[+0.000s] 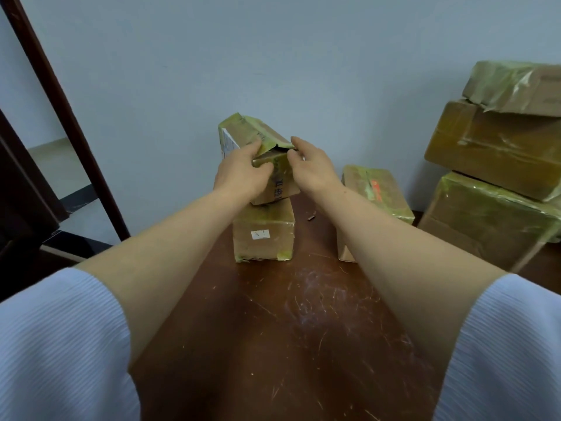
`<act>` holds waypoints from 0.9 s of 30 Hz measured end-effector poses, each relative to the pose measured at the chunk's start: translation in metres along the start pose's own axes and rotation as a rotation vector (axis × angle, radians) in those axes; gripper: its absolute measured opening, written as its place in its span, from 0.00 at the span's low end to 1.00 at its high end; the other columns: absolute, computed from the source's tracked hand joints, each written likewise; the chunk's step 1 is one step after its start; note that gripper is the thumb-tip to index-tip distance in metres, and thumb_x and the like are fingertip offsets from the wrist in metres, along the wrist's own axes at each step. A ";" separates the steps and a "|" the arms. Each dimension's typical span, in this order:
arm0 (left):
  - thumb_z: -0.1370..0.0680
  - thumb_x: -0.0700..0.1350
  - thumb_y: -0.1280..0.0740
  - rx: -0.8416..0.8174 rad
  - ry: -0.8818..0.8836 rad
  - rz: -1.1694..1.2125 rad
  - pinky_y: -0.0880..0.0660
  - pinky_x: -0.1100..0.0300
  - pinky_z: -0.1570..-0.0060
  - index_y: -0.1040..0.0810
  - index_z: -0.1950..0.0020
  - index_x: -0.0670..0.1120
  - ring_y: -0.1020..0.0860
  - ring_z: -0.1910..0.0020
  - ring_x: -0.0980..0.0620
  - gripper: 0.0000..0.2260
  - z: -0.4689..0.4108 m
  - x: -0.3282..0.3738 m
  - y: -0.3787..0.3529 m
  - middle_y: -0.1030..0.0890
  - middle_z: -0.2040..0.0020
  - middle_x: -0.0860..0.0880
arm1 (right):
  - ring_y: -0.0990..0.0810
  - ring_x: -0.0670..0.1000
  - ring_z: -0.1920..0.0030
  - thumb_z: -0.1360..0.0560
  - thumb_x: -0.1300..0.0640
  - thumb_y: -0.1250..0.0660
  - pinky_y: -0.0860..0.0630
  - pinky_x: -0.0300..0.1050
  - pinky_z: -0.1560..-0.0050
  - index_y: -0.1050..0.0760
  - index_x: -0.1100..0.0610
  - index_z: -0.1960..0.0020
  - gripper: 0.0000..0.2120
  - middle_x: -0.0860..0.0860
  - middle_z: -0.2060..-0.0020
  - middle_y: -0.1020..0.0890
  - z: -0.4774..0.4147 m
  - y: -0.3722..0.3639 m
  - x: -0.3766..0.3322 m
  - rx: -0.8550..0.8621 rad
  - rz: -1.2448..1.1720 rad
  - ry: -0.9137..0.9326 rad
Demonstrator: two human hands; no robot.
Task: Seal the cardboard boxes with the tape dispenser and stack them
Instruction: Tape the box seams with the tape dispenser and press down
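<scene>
Scratched table [303,314], tilted taped box [258,138], flap open

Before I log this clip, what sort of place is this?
Probably a storeroom or back-office corner used for packing, though I can't be sure: taped cardboard boxes piled at the right, a scratched wooden table against a bare wall, and a dark door frame at the left.

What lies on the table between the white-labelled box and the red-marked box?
Head view: bare tabletop with one small brown scrap; the right forearm crosses above it.
</scene>
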State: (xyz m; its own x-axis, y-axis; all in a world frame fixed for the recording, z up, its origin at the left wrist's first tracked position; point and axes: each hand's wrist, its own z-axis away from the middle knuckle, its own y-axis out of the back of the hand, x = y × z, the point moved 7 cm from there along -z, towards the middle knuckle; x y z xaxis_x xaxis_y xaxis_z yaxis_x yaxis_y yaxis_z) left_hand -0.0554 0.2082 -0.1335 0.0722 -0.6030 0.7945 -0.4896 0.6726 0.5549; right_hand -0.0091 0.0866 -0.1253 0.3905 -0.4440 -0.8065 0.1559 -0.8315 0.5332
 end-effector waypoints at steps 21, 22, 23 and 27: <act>0.24 0.42 0.37 -0.193 -0.229 -0.140 0.27 0.56 0.47 0.54 0.22 0.57 0.26 0.41 0.41 0.36 0.193 0.082 0.003 0.45 0.23 0.44 | 0.24 0.47 0.46 0.20 0.55 0.42 0.26 0.44 0.43 0.25 0.55 0.39 0.13 0.47 0.49 0.22 0.177 0.104 -0.022 0.347 -0.132 0.049; 0.24 0.43 0.37 -0.231 -0.211 -0.149 0.27 0.55 0.46 0.55 0.22 0.57 0.27 0.39 0.40 0.37 0.206 0.083 -0.002 0.47 0.23 0.43 | 0.23 0.47 0.46 0.20 0.55 0.42 0.26 0.45 0.44 0.24 0.55 0.40 0.12 0.47 0.49 0.22 0.190 0.109 -0.018 0.352 -0.120 0.040; 0.24 0.44 0.36 -0.270 -0.194 -0.159 0.27 0.54 0.44 0.56 0.22 0.57 0.27 0.38 0.39 0.37 0.218 0.084 -0.009 0.49 0.22 0.42 | 0.24 0.47 0.47 0.20 0.55 0.42 0.26 0.44 0.46 0.24 0.55 0.40 0.12 0.47 0.49 0.21 0.202 0.113 -0.013 0.356 -0.096 0.030; 0.23 0.46 0.37 -0.423 -0.137 -0.173 0.27 0.52 0.42 0.60 0.23 0.57 0.26 0.38 0.40 0.38 0.264 0.081 -0.035 0.57 0.22 0.41 | 0.25 0.47 0.54 0.20 0.55 0.41 0.32 0.40 0.56 0.23 0.53 0.43 0.11 0.45 0.56 0.22 0.244 0.123 0.017 0.349 -0.017 -0.036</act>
State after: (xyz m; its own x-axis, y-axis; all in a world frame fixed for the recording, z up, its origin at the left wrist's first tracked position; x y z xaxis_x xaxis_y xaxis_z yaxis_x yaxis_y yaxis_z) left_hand -0.2620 0.0219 -0.1537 -0.0080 -0.7536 0.6573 -0.0817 0.6556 0.7507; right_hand -0.2048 -0.1047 -0.1354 0.3571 -0.4358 -0.8262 -0.1603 -0.9000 0.4054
